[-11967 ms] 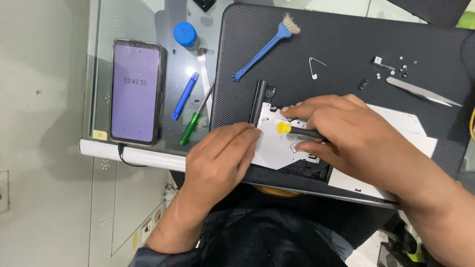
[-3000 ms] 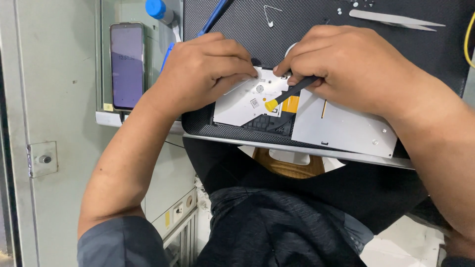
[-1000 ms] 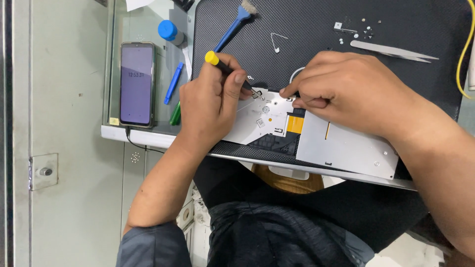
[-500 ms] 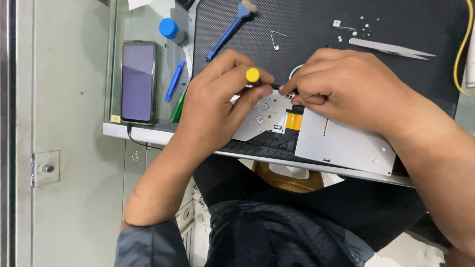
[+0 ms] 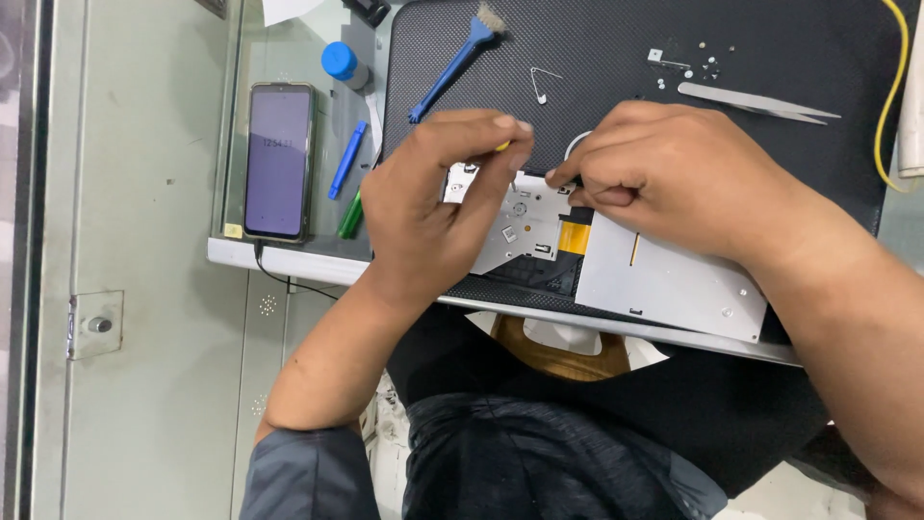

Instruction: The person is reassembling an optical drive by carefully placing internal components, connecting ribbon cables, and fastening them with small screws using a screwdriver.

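- Nearest the body, the flat metal drive [image 5: 664,284] lies at the near edge of the black mat [image 5: 616,58]; it is a thin, matt silver slab with small screw holes, its long axis running from 10 o'clock to 4 o'clock.
- An orange ribbon strip [image 5: 575,236] shows at the seam between the plain cover plate and the stamped inner plate [image 5: 515,226].
- The left hand [image 5: 438,207] is curled, fingers pinched around a tool of which only a yellow speck [image 5: 502,146] shows; it hides the drive's 9 o'clock end.
- The right hand [image 5: 664,183] is closed, fingertips pressed on the drive's far edge, covering its 12 o'clock side.
- The mat has a fine woven, grippy texture.
- At 9 o'clock of the hands, off the mat, lie a green tool [image 5: 350,214], a slim blue pry stick [image 5: 346,159] and a glossy dark phone [image 5: 279,159] with its screen lit.
- Farther, at 12 o'clock: a blue brush [image 5: 452,63], a bent wire pin [image 5: 542,82], steel tweezers [image 5: 756,101] and tiny loose screws [image 5: 707,67].
- A blue cap [image 5: 339,60] stands at 11 o'clock; a yellow cable [image 5: 890,91] curves at 2 o'clock.
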